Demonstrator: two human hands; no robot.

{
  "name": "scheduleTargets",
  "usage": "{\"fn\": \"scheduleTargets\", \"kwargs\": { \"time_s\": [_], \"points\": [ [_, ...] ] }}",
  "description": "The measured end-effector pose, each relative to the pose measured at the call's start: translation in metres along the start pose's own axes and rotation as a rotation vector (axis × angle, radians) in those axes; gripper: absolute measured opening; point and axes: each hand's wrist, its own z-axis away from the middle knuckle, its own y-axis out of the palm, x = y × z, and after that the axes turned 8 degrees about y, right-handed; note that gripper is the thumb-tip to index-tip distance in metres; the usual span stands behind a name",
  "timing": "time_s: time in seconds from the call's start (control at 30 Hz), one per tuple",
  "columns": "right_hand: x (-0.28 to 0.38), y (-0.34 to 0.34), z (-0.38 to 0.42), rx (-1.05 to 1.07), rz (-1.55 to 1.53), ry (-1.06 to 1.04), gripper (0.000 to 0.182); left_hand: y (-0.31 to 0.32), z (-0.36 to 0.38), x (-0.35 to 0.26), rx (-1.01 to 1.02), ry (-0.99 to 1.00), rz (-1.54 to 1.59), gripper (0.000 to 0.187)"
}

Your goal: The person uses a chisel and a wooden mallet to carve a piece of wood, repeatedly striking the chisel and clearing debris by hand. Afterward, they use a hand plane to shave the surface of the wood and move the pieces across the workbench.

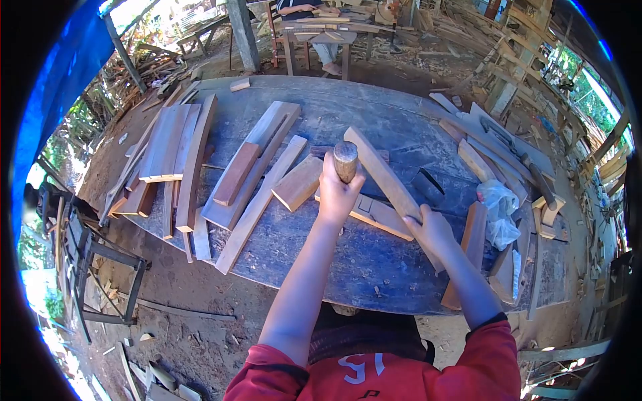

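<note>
A: Mallet (346, 160) — where do you hold it?

B: Your left hand (336, 192) has its fingers wrapped tight round the handle. The round wooden head stands up above your fist, over the middle of the bench (348, 260).

A: And the right hand (433, 230)?

B: Its fingers are closed on the near end of a long slat (384, 177). The slat runs from that hand away and to the left, passing just right of the mallet head. Whether your thumb lies on top or beneath, the view does not show.

A: What lies under the slat?

B: A flat board (378, 215), partly covered by the slat and by your left wrist. It rests on the bench between your two hands.

A: Just left of the left hand?

B: A short block (298, 182), tilted, touching a long plank (257, 204) that slants towards the near edge. Further left lie a reddish strip (235, 174) on a wide board, then a stack of planks (170, 144) near the bench's left end.

A: To the right?

B: A white bag (500, 210) sits just beyond your right hand, with more offcuts (478, 160) behind it.

A: Beyond the bench?

B: A seated person (326, 50) at a small table (321, 30), well apart from you.
</note>
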Motion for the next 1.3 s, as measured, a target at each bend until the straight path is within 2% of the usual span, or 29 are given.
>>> {"fn": "scheduleTargets", "kwargs": {
  "time_s": [0.13,0.37,0.43,0.57,0.63,0.67,0.73,0.87,1.0,1.3],
  "points": [
    [0.004,0.007,0.0,0.045,0.154,-0.008,0.045,0.0,0.001,0.004,0.008,-0.045,0.029,0.029],
    [0.003,0.017,0.004,0.017,0.157,-0.047,0.045,-0.003,0.01,0.01,-0.059,-0.021,0.09,0.024],
    [0.004,0.017,0.003,0.082,0.139,0.01,0.056,-0.005,0.014,0.014,-0.058,-0.019,0.107,0.024],
    [0.001,0.018,0.002,0.085,0.112,0.006,0.057,-0.009,0.019,0.012,-0.092,0.024,0.099,0.02],
    [-0.002,0.02,0.001,-0.004,0.125,-0.07,0.042,-0.011,0.019,0.009,-0.134,0.04,0.131,0.016],
    [-0.003,0.02,0.001,-0.002,0.121,-0.07,0.042,-0.012,0.02,0.009,-0.132,0.038,0.128,0.016],
    [-0.003,0.019,0.0,0.0,0.114,-0.076,0.042,-0.015,0.023,0.008,-0.169,-0.099,0.273,0.017],
    [-0.002,0.017,0.0,0.016,0.113,-0.064,0.042,-0.025,0.029,0.012,-0.17,0.035,0.228,0.022],
    [-0.002,0.016,0.0,0.021,0.111,-0.061,0.043,-0.03,0.039,0.015,-0.19,0.069,0.241,0.026],
    [0.0,0.013,0.0,0.06,0.131,-0.054,0.042,-0.04,0.054,0.011,-0.264,0.014,0.308,0.019]
  ]
}}
